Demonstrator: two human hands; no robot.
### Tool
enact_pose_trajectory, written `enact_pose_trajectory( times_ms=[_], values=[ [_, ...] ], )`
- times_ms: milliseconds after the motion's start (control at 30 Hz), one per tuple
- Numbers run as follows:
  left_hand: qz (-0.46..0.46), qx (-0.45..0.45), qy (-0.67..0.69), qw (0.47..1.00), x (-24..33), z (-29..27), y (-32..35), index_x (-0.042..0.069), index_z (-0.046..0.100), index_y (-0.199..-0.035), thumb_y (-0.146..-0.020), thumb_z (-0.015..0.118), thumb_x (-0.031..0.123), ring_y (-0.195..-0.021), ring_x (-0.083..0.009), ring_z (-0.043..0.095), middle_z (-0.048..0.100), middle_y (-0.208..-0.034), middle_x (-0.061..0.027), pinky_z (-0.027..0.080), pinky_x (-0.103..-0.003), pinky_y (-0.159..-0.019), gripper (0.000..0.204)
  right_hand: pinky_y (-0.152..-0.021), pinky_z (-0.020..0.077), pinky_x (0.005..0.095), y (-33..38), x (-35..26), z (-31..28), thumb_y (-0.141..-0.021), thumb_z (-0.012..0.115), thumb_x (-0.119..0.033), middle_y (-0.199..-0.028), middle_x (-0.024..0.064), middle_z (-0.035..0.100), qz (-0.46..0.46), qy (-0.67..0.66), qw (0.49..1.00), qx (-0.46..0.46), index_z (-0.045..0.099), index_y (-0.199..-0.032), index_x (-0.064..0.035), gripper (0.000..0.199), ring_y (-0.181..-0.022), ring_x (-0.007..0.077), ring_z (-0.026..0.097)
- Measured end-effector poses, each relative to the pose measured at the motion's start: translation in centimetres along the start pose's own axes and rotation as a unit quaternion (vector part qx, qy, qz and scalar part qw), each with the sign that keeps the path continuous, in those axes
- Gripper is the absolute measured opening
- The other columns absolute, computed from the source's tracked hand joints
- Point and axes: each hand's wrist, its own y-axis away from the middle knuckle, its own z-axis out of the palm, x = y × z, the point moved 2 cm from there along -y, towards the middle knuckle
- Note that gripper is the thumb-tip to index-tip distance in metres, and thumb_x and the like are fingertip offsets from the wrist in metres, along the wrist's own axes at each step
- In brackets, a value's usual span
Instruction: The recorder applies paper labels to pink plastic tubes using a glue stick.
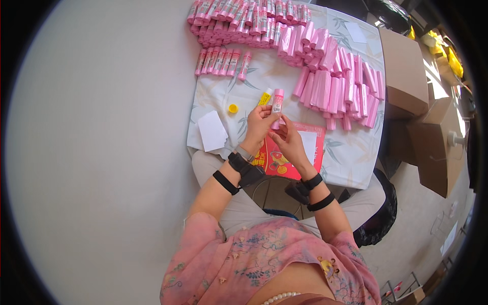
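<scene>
A slim pink roll (278, 99) with a printed label round its middle stands nearly upright between my hands. My left hand (257, 124) grips it from the left, the thumb lying across its front. At its lower end, the fingers of my right hand (289, 142) close on it from the right. Just behind my left fingers lies a yellow glue stick (265, 96) with a white end, partly covered by the hand. Its round yellow cap (233, 108) sits apart on the cloth. Under my hands is a red printed sheet (277, 161) with white paper (309, 144) on it.
Labelled pink rolls (218, 62) stand in a row, with a large pile (229, 28) behind. Plain pink rolls (333, 94) heap up at the right. White slips (212, 131) lie at the table's left edge. Cardboard boxes (404, 66) stand right of the table.
</scene>
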Motion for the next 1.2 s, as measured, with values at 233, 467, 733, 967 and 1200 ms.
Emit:
enact_pose_trajectory(
  times_ms=[233,467,733,967,1200],
  values=[
    [0.14,0.096,-0.24,0.956,3.0,-4.7,-10.9,-0.003,0.063,-0.106,-0.078,0.081,0.013,-0.087,-0.0227,0.068,0.07,-0.101,-0.0142,0.055,-0.034,-0.079,0.037,-0.111,0.0458,0.0415,0.6,0.0,-0.6,-0.097,0.069,-0.016,-0.147,0.0282,0.05,-0.018,0.101,0.995,-0.004,0.024,-0.16,-0.0086,0.078,-0.136,0.0349,0.053],
    [0.269,0.268,-0.539,0.752,4.0,-2.8,-15.1,0.005,0.066,-0.101,-0.075,0.076,0.015,-0.11,-0.0348,0.056,0.063,-0.103,-0.0147,0.045,-0.046,-0.094,0.03,-0.11,0.0466,0.0394,1.7,1.4,-2.9,-0.098,0.066,-0.01,-0.147,0.0246,0.051,-0.024,0.089,0.995,0.022,0.028,-0.159,-0.0079,0.072,-0.134,0.031,0.055],
    [0.256,0.32,-0.634,0.656,5.1,-3.9,-16.8,0.008,0.062,-0.1,-0.075,0.079,0.02,-0.108,-0.0339,0.057,0.061,-0.108,-0.0146,0.045,-0.047,-0.092,0.033,-0.108,0.0481,0.0404,3.2,2.3,-4.6,-0.097,0.065,-0.007,-0.143,0.0239,0.055,-0.003,0.089,0.995,0.053,0.033,-0.156,-0.0053,0.068,-0.13,0.0317,0.058],
    [0.371,0.228,-0.555,0.709,3.9,0.4,-15.4,0.009,0.064,-0.093,-0.075,0.08,0.021,-0.099,-0.0346,0.058,0.06,-0.1,-0.0142,0.047,-0.047,-0.087,0.027,-0.109,0.0466,0.0393,4.2,3.2,-5.9,-0.096,0.064,-0.004,-0.142,0.0208,0.057,-0.014,0.098,0.993,0.066,0.039,-0.154,-0.0054,0.063,-0.132,0.0287,0.056],
    [0.217,0.035,-0.526,0.822,-1.0,9.5,-12.6,0.002,0.069,-0.107,-0.076,0.075,0.031,-0.099,-0.0384,0.069,0.072,-0.104,-0.0208,0.056,-0.046,-0.088,0.043,-0.109,0.0464,0.039,5.1,2.9,-6.9,-0.096,0.065,-0.005,-0.138,0.0204,0.06,-0.027,0.097,0.991,0.086,0.044,-0.15,-0.0038,0.058,-0.13,0.0289,0.058]
  ],
)
